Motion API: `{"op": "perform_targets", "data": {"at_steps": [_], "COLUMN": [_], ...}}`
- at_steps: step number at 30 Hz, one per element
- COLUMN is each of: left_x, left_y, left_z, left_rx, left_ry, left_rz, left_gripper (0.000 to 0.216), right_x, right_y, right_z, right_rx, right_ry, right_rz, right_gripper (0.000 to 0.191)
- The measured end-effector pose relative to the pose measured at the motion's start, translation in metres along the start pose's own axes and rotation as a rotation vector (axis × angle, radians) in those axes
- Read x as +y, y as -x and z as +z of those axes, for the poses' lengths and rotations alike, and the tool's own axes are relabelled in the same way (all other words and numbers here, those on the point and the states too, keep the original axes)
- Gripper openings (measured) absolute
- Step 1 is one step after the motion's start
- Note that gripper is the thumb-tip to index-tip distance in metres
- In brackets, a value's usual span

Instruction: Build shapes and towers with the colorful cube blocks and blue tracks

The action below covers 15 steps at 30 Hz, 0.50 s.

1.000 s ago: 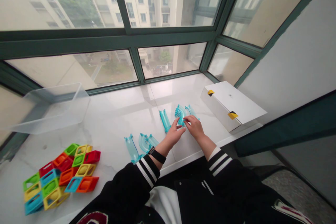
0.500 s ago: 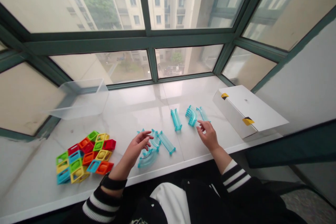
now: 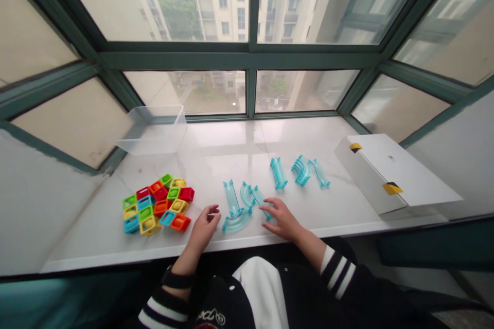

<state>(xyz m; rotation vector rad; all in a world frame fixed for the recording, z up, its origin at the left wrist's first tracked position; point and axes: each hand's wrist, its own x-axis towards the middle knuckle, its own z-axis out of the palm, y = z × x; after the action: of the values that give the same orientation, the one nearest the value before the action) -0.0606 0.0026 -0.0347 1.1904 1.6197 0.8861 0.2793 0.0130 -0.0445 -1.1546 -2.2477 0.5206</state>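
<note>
My right hand [image 3: 283,220] is at the right end of a group of clear teal track pieces, fingers and thumb spread beside a straight track piece [image 3: 258,196]; it does not grip it. My left hand [image 3: 204,227] rests over the white counter left of the group, fingers loosely bent and holding nothing. Between the hands lie a longer straight piece [image 3: 231,198], a small curved piece [image 3: 246,194] and a wider curved piece [image 3: 236,223] nearest me. Farther back are a straight stack [image 3: 278,173], a curved stack [image 3: 301,170] and a wavy piece [image 3: 319,174].
A flat cluster of red, yellow, green and blue hollow blocks [image 3: 154,209] lies on the left. Behind it stands a clear plastic bin [image 3: 154,144]. On the right is a white box [image 3: 401,169] with yellow-black tabs. Windows edge the counter [image 3: 216,139].
My right hand has come left and nearer, from the back pieces to the front group. My left hand has drawn back off the front pieces. The view has turned left.
</note>
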Motion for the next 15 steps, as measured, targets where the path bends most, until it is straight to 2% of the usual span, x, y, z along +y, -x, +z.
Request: {"op": "perform_targets", "data": {"at_steps": [4,8,12,15], "left_x": [0.015,0.033,0.042,0.044], "left_y": [-0.011,-0.029,-0.047,-0.054], "left_z": [0.01,0.018,0.027,0.031], "left_rx": [-0.031,-0.042,-0.045,-0.052], "left_ry": [-0.279,-0.601,-0.678,-0.701], "left_rz": [0.067,0.051,0.047,0.064], "left_gripper": [0.049,0.041,0.038,0.033], "right_x": [-0.007,-0.018,-0.029,-0.032], "right_y": [-0.001,-0.002,-0.005,-0.006], "right_z": [0.024,0.034,0.033,0.033], "right_rx": [0.02,0.045,0.045,-0.018], "right_ry": [0.078,0.18,0.244,0.265], "right_rz": [-0.005,0.015,0.004,-0.06], "right_gripper": [0.065,0.065,0.063,0.061]}}
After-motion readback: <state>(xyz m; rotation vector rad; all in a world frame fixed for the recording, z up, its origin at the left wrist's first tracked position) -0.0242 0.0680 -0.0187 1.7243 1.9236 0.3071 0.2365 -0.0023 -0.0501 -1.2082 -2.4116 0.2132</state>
